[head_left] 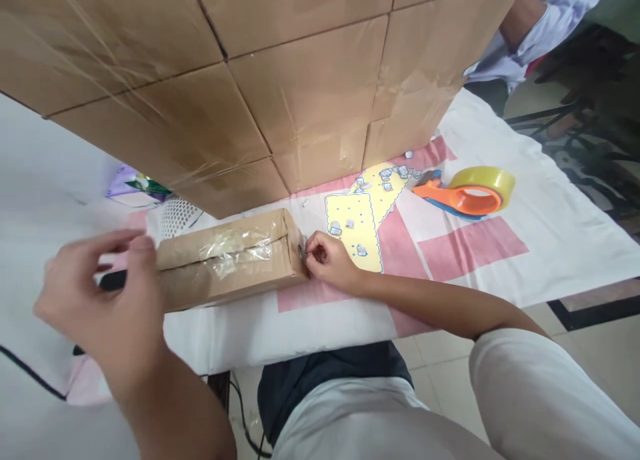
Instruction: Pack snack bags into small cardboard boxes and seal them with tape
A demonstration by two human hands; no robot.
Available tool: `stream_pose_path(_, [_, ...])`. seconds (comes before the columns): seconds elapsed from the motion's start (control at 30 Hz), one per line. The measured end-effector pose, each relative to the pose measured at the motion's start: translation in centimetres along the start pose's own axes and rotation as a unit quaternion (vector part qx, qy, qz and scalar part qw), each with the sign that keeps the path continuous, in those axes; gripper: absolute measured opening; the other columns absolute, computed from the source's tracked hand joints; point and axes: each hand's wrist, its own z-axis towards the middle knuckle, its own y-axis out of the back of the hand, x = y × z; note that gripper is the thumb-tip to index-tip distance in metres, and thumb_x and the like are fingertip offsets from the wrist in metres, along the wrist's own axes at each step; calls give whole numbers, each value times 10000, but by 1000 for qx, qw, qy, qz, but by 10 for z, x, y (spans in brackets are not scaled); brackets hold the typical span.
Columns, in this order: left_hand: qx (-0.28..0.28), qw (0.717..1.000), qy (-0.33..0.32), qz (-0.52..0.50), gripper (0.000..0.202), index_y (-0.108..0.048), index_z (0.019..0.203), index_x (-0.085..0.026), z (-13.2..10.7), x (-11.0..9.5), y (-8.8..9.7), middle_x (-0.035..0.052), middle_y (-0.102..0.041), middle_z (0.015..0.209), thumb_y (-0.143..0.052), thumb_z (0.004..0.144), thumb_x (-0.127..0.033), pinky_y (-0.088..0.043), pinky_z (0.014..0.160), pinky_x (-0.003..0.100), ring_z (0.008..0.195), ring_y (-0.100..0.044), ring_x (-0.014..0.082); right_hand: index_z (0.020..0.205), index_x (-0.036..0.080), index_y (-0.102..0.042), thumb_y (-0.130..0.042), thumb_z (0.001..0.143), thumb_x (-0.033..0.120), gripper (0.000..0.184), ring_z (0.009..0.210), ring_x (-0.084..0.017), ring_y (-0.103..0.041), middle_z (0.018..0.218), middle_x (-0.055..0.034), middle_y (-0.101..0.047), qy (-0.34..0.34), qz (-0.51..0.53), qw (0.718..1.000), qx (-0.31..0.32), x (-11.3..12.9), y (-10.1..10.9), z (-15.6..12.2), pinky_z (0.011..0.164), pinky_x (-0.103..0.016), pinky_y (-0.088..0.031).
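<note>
1. The left hand (103,293) is raised at the near left end of the small box (260,263), its thumb and a finger bent toward each other; something black (113,281) shows just behind the fingers; blur hides the grip, so I cannot tell whether it holds anything.
2. The right hand (327,260) is at the box's right end, thumb and fingertips drawn together beside a small dark spot (301,252); I cannot tell whether anything thin is pinched there.
3. The small box lies lengthwise between the two hands, near the front edge of the table; shiny clear tape (227,250) runs over the seam on its top.
4. Behind it rises a wall of large taped boxes (310,93); a white holed basket (179,217) and a purple packet (131,185) sit at their left.
5. To the right, well apart from the box, an orange tape dispenser (437,195) with a yellowish roll (503,179) rests on the pink, white and yellow cloth (555,240); another person's sleeve (545,40) shows beyond.
</note>
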Motion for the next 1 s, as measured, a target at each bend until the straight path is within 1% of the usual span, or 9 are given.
stream_pose_path(0.07, [-8,994,105,-24,217,-706,1099,-273,-23,39,4,1,-725,1179,-675,900,-355,-541,943,450,1175,-630,315,802,239,-503,-600,738,152,146,639,-140,-510,751,29,-552,7,12,1000,5,2,-2,-3,615,-291,-409])
stream_pose_path(0.1, [42,983,166,-68,269,-679,1142,-303,-34,55,3,-24,-715,1209,-702,883,-371,-540,973,462,1212,-617,315,807,236,-512,-597,744,148,138,638,-137,-509,758,28,-550,10,17,1000,10,3,-3,-5,613,-290,-410])
stream_pose_path(0.13, [48,970,208,-116,274,-663,1150,-320,-43,67,1,-37,-719,1182,-690,893,-412,-540,984,469,1232,-607,316,812,232,-522,-595,749,144,131,639,-134,-508,768,26,-550,15,22,1000,16,4,-4,-6,613,-289,-412])
stream_pose_path(0.27, [158,891,275,-324,356,-672,1083,-314,-66,76,-21,-31,-740,1063,-512,938,-597,-552,997,449,1192,-625,284,827,213,-580,-616,761,151,97,656,-128,-521,820,7,-563,30,43,998,18,5,-5,-11,631,-292,-438])
stream_pose_path(0.4, [-1,846,329,-420,321,-695,922,-233,-71,68,-44,4,-738,956,-547,812,-496,-535,971,343,1095,-652,228,871,197,-636,-604,829,226,60,689,-138,-577,867,-23,-616,-25,101,994,17,4,-6,-13,649,-302,-482])
stream_pose_path(0.47, [-45,823,342,-452,297,-696,880,-208,-71,71,-49,15,-733,948,-609,738,-454,-518,966,302,1079,-650,211,902,196,-630,-597,862,277,96,662,-142,-590,804,-11,-621,-81,149,985,19,3,-7,-12,629,-300,-489])
stream_pose_path(0.57, [-46,813,346,-467,288,-693,873,-206,-70,77,-50,11,-729,974,-660,698,-431,-510,952,283,1068,-646,201,936,194,-638,-642,855,305,138,633,-138,-584,738,15,-599,-113,182,977,17,2,-10,-11,615,-294,-484])
stream_pose_path(0.73, [-50,816,342,-464,262,-665,858,-218,-70,78,-47,1,-721,951,-638,706,-430,-515,913,294,1027,-652,207,1010,171,-769,-658,868,292,218,813,-149,-613,973,-54,-629,-51,146,988,-26,1,-14,-24,735,-310,-507])
stream_pose_path(1.0, [-70,818,362,-441,279,-640,867,-216,-67,74,-51,4,-703,928,-602,703,-437,-504,834,270,1016,-637,206,910,153,-778,-488,947,158,292,815,-151,-584,864,-42,-571,30,62,996,58,12,-6,-26,774,-317,-487])
